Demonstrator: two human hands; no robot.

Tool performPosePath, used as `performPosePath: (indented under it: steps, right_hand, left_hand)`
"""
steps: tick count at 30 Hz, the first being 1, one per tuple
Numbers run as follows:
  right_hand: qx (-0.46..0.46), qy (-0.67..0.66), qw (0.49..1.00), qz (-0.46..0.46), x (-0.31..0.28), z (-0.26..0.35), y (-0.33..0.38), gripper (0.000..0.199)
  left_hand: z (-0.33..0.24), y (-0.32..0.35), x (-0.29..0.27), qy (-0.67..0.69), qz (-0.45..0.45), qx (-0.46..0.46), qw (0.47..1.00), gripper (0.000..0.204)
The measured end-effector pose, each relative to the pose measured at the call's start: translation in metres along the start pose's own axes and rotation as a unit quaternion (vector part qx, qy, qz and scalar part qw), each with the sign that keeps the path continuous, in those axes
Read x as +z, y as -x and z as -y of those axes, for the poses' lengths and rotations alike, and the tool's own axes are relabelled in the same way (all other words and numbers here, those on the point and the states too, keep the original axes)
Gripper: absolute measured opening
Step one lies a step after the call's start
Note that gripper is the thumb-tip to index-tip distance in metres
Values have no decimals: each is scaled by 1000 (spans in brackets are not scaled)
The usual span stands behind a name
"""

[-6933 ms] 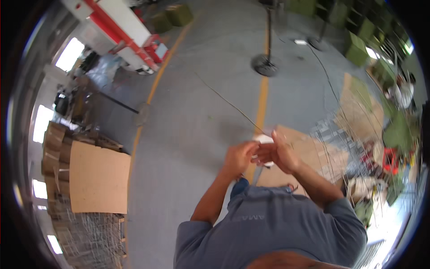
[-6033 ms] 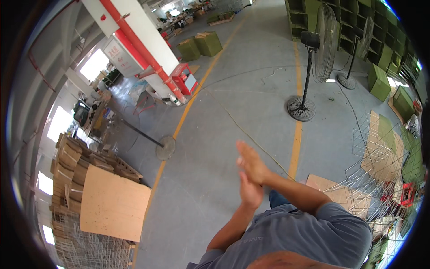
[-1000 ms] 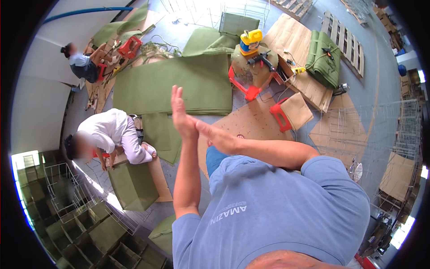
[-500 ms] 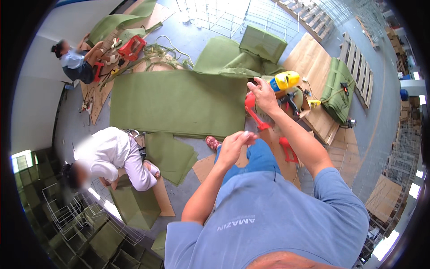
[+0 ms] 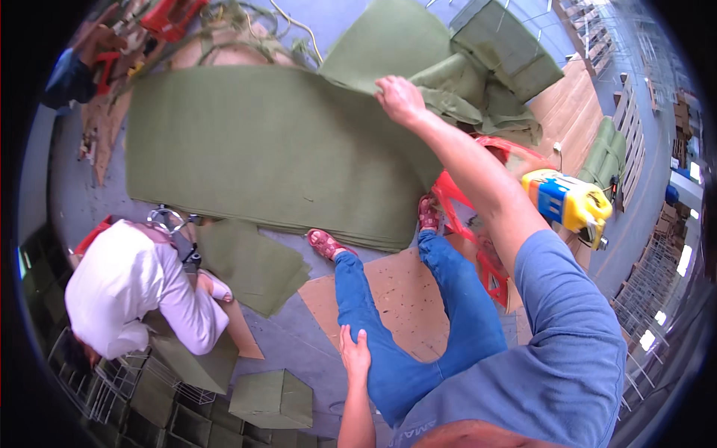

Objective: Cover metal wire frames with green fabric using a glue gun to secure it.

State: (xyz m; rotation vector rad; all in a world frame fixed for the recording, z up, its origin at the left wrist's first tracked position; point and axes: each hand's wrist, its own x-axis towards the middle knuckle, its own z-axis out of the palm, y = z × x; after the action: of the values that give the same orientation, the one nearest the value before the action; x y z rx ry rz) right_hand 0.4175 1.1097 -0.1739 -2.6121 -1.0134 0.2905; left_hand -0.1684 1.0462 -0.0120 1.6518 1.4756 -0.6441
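A broad stack of olive-green fabric sheets (image 5: 246,142) lies on the floor before my feet. My right hand (image 5: 401,98) reaches over its far right corner, fingers closed on the edge of the top sheet, which lifts slightly there. On my left thigh, over blue trousers (image 5: 388,328), rests my left hand (image 5: 355,351), holding nothing, its thumb and fingers apart. Past my right hand lie another green sheet (image 5: 388,37) and crumpled green fabric (image 5: 463,104). Partly behind my right forearm stands a red plastic stool (image 5: 452,201).
To the left a co-worker in a white top (image 5: 123,287) bends over a green box (image 5: 202,351). A yellow and blue container (image 5: 564,198) is beside my right arm. Cardboard (image 5: 396,291) lies under my legs. A green fabric-covered box (image 5: 508,48) stands at the far right.
My right hand has gone forward and left from near the stool to the sheet's edge and closed on it. My left hand has dropped to my thigh. The view has shifted lower and closer.
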Motion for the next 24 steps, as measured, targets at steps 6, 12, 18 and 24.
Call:
performPosePath:
  steps: [6, 12, 18, 24]
  right_hand:
    - [17, 86, 996, -1, 130, -69, -66, 20]
    - [59, 169, 982, 67, 210, -71, -69, 56]
    - [97, 190, 967, 140, 216, -88, -99, 83]
    - [44, 187, 962, 196, 203, -91, -100, 72]
  left_hand:
    - [-17, -42, -1, -57, -8, 44, 997, 43]
    - [-29, -65, -19, -47, 4, 5, 999, 39]
    - [-35, -75, -24, -44, 5, 33, 998, 39]
    - [-37, -76, -26, -22, 4, 23, 999, 38]
